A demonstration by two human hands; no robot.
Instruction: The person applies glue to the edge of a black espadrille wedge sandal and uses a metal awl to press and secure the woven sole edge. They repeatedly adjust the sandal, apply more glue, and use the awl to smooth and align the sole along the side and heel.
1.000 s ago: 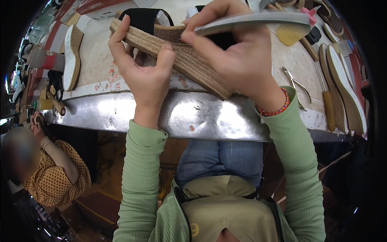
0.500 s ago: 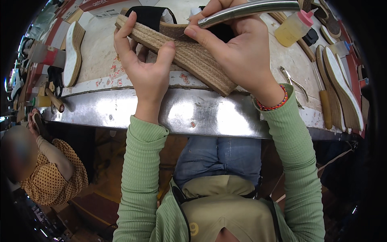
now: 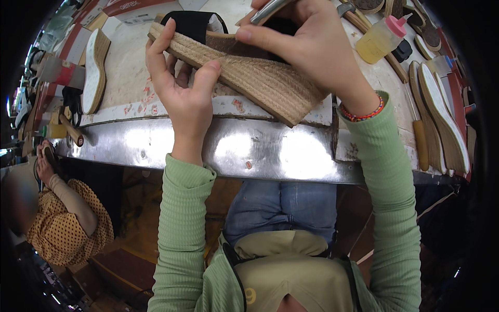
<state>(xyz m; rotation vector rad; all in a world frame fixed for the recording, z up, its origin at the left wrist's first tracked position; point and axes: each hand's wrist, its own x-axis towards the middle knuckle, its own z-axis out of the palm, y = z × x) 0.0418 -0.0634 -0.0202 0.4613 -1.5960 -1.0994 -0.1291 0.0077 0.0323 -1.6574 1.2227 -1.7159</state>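
- Wedge sandal (image 3: 254,78) with a black strap was held tilted over the front of the desk (image 3: 249,145), its thick heel end lower and to the right; whether it touched the desk could not be told.
- Near the front edge, a wooden handle (image 3: 73,131) lay at left, and a wooden-handled awl (image 3: 421,145) at right.
- Just beside the awl stood a group of wedge soles (image 3: 448,119); a single white-faced sole (image 3: 95,73) was well apart on the left side.
- Farther off were a bottle (image 3: 381,39) of yellow liquid with a pink cap, and a red-and-white box (image 3: 140,10) beyond the toe.
- Left hand (image 3: 184,93) was clamped on the toe half, thumb against the woven side, index finger over the toe edge, forearm rising from below.
- Right hand (image 3: 322,57), above the heel half, gripped a metal tool (image 3: 270,10), thumb pointing left; it hid part of the footbed.
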